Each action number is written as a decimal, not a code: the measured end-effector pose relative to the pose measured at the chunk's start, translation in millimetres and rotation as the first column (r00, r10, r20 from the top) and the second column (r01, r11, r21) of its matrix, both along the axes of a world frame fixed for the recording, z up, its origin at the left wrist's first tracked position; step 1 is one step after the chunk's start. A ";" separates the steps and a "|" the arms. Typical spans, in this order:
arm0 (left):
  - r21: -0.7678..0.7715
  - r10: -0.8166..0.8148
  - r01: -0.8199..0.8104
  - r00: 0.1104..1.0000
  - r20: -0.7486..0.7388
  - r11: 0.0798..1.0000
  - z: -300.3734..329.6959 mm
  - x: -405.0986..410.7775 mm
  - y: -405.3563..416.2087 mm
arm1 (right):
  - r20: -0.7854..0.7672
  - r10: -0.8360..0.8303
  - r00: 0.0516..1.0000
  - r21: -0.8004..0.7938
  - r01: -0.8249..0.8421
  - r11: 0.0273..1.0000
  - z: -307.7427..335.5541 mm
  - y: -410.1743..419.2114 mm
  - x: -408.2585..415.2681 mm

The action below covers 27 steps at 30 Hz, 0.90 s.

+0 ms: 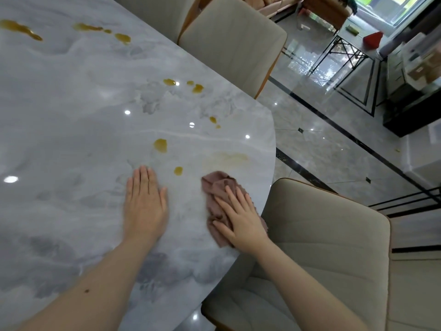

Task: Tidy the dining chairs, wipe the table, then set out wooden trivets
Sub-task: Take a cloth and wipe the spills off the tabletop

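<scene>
Room: glossy grey stone floor (334, 149) with dark inlay lines, a glass side table at 1 o'clock, bright window beyond.
Tabletop: pale marbled tabletop (71, 103) fills the left of the view; its rounded edge runs from 12 o'clock down to 5 o'clock.
Spills: amber spills (160, 145) dot the surface from 11 o'clock to centre; a faint smeared patch (226, 160) lies just above the cloth, likely a spot half wiped.
Cloth: crumpled pinkish cloth (216, 194) lies on the tabletop near its edge at 5 o'clock, bunched to soak liquid.
Right hand: right hand (238, 218) lies flat on the cloth, fingers straight and spread, pressing it down so it drags rather than slips.
Left hand: left hand (144, 199) rests palm down on bare tabletop, fingers straight and together, probably bracing the reach.
Chairs: beige padded chairs (329, 235) stand tucked against the tabletop at 12 and 4 o'clock.
Stage: wiping under way; most spills remain; no trivets in view.
</scene>
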<state>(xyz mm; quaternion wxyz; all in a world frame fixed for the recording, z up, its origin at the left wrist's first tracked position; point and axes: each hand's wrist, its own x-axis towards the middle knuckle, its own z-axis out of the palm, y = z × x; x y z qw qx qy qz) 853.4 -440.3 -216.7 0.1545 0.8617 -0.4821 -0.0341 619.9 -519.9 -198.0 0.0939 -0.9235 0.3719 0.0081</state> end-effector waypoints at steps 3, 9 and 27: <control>-0.007 0.003 -0.003 1.000 0.007 1.000 -0.7 -1.1 0.0 | -0.026 -0.138 0.990 -0.024 0.137 0.990 -1.0 -39.9 -11.2; -0.044 -0.002 0.003 1.000 0.031 0.999 -6.4 -0.5 0.0 | -0.045 -0.376 0.925 -0.015 0.376 0.926 1.7 -108.5 59.2; -0.098 0.089 -0.088 0.996 0.004 0.991 8.2 49.3 -14.8 | -0.067 -0.310 0.948 -0.021 0.309 0.951 2.4 -92.1 100.3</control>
